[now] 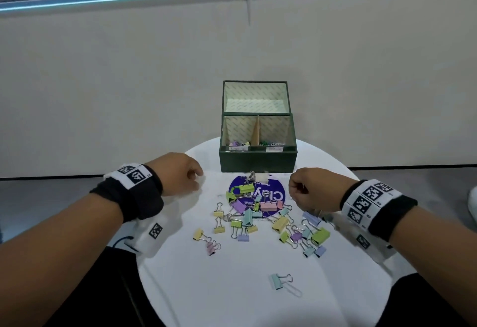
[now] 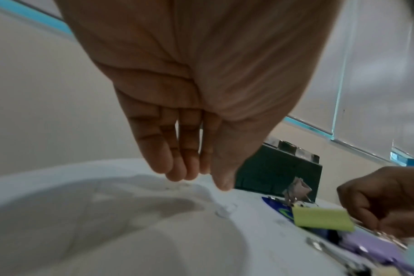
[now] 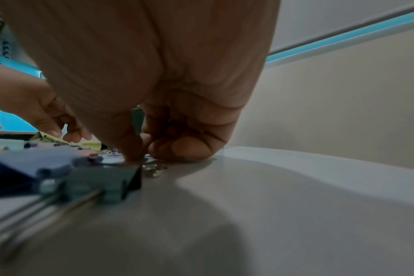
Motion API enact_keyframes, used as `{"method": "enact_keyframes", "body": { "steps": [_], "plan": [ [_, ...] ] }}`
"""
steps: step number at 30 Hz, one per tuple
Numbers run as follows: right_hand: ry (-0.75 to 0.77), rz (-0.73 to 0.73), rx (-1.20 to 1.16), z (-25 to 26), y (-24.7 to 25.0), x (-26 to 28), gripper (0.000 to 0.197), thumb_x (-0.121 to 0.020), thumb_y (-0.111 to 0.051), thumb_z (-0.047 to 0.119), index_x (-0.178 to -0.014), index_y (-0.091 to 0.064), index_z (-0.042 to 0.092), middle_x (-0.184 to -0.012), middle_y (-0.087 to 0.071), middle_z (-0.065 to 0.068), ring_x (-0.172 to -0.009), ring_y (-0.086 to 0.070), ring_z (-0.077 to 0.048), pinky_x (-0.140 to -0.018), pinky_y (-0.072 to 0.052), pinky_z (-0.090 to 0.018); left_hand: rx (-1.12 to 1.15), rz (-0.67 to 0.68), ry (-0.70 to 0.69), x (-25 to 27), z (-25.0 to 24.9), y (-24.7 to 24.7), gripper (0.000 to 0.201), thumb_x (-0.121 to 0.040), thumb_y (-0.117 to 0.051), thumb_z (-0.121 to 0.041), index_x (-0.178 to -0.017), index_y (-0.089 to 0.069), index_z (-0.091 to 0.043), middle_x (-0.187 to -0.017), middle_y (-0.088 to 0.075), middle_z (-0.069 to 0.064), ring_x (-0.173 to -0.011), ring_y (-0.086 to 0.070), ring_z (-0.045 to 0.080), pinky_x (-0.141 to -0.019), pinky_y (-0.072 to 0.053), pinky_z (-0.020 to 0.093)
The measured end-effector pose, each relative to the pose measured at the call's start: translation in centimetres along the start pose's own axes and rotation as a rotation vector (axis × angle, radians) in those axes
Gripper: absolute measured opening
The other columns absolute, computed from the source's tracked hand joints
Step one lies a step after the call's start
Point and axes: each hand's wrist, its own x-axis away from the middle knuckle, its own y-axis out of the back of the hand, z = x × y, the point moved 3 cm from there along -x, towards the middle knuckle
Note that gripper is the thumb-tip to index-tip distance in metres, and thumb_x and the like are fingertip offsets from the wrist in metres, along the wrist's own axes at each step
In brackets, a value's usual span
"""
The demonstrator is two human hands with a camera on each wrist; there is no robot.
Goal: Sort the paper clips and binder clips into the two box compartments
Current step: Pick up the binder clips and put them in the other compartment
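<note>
The green box [image 1: 258,161] stands open at the table's far side. Its left compartment holds binder clips [image 1: 238,143] and its right one paper clips [image 1: 269,143]. Pastel binder clips [image 1: 258,213] lie in a loose pile in front of it. My left hand [image 1: 192,178] hovers left of the pile, and its fingers [image 2: 175,168] hang straight and hold nothing. My right hand [image 1: 299,192] is at the pile's right edge with its fingers curled. Its thumb and fingertip [image 3: 135,155] pinch down on a small silver paper clip [image 3: 154,169] on the table.
The round white table [image 1: 206,288] has a purple round sticker [image 1: 271,193] under the pile. A lone blue binder clip [image 1: 277,280] and a paper clip [image 1: 294,291] lie near the front. The box lid [image 1: 255,96] stands upright behind. A wall is beyond.
</note>
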Motion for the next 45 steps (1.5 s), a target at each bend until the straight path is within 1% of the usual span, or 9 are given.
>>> {"method": "enact_keyframes", "body": {
  "steps": [4,14,19,26,28,32,35,40,45],
  "plan": [
    [-0.045,0.066,-0.032,-0.1,-0.2,0.1,0.005,-0.083,-0.063,0.022,-0.08,-0.06,0.024,-0.081,-0.068,0.005,-0.079,-0.061,-0.016,-0.069,-0.053,-0.025,-0.027,0.006,-0.066,0.4,-1.2,-1.2,0.011,-0.083,-0.066,-0.036,-0.075,-0.061,-0.031,-0.075,-0.061,-0.014,-0.074,-0.055,0.01,-0.07,-0.047,0.027],
    [-0.052,0.089,-0.006,0.2,-0.4,0.3,0.009,-0.078,-0.068,0.026,-0.077,-0.058,0.024,-0.08,-0.065,0.004,-0.076,-0.06,-0.016,-0.064,-0.05,-0.025,-0.095,0.025,-0.067,0.1,-4.0,-1.6,0.024,-0.091,-0.051,-0.017,-0.105,-0.063,-0.034,-0.092,-0.059,-0.013,-0.089,-0.055,0.013,-0.076,-0.043,0.023],
    [0.001,-0.093,-0.089,1.1,0.7,1.0,0.011,-0.083,-0.058,0.017,-0.081,-0.053,0.026,-0.073,-0.064,0.005,-0.069,-0.059,-0.018,-0.056,-0.047,-0.025,-0.101,0.078,-0.022,0.5,-4.3,-1.7,0.028,-0.082,-0.053,-0.018,-0.103,-0.047,-0.035,-0.09,-0.057,-0.01,-0.083,-0.056,0.014,-0.074,-0.052,0.032],
    [0.032,0.095,-0.169,3.3,1.3,2.3,0.034,-0.101,-0.038,0.014,-0.113,-0.065,0.031,-0.058,-0.052,0.023,-0.057,-0.057,0.009,-0.059,-0.036,-0.016,0.119,0.014,-0.065,0.6,-4.3,-0.2,0.023,-0.09,-0.049,-0.017,-0.085,-0.064,-0.034,-0.094,-0.06,-0.011,-0.086,-0.057,0.012,-0.078,-0.046,0.026],
    [0.041,0.092,-0.14,3.6,1.3,2.4,0.035,-0.101,-0.041,0.016,-0.118,-0.065,0.033,-0.07,-0.054,0.024,-0.056,-0.053,0.021,-0.061,-0.037,-0.015,0.269,-0.052,-0.084,0.8,-4.4,0.3,0.029,-0.09,-0.051,-0.011,-0.071,-0.069,-0.025,-0.086,-0.059,-0.012,-0.08,-0.057,0.011,-0.07,-0.042,0.022],
    [0.049,-0.001,-0.052,2.8,1.1,1.7,0.036,-0.095,-0.047,0.02,-0.115,-0.07,0.04,-0.114,-0.061,0.014,-0.099,-0.055,-0.007,-0.083,-0.042,-0.024,0.338,-0.035,-0.11,1.8,-5.0,0.4,0.035,-0.089,-0.049,-0.009,-0.062,-0.066,-0.024,-0.074,-0.063,-0.012,-0.069,-0.055,0.008,-0.065,-0.04,0.024],
    [0.048,0.022,-0.116,2.2,0.9,1.6,0.038,-0.09,-0.051,0.015,-0.105,-0.073,0.042,-0.099,-0.053,0.023,-0.095,-0.052,-0.009,-0.077,-0.039,-0.022,0.289,0.086,-0.186,3.1,-5.7,0.3,0.036,-0.092,-0.045,-0.013,-0.076,-0.072,-0.029,-0.072,-0.066,-0.017,-0.07,-0.057,0.006,-0.075,-0.048,0.027],
    [0.037,-0.018,-0.056,2.0,0.9,1.4,0.031,-0.093,-0.053,0.021,-0.109,-0.072,0.04,-0.109,-0.054,0.017,-0.101,-0.051,-0.009,-0.084,-0.04,-0.025,-0.029,0.289,-0.3,5.4,-6.6,0.1,0.046,-0.096,-0.042,-0.018,-0.121,-0.064,-0.05,-0.067,-0.052,-0.049,-0.059,-0.048,-0.02,-0.058,-0.033,0.001],
    [0.036,0.052,-0.118,1.9,0.6,1.3,0.035,-0.086,-0.059,0.018,-0.106,-0.073,0.043,-0.104,-0.054,0.019,-0.1,-0.052,-0.01,-0.087,-0.049,-0.03,-0.058,0.141,-0.286,4.9,-5.0,0.0,0.041,-0.091,-0.046,-0.027,-0.116,-0.064,-0.054,-0.099,-0.07,-0.02,-0.081,-0.058,-0.004,-0.081,-0.046,0.016]
  ]
}}
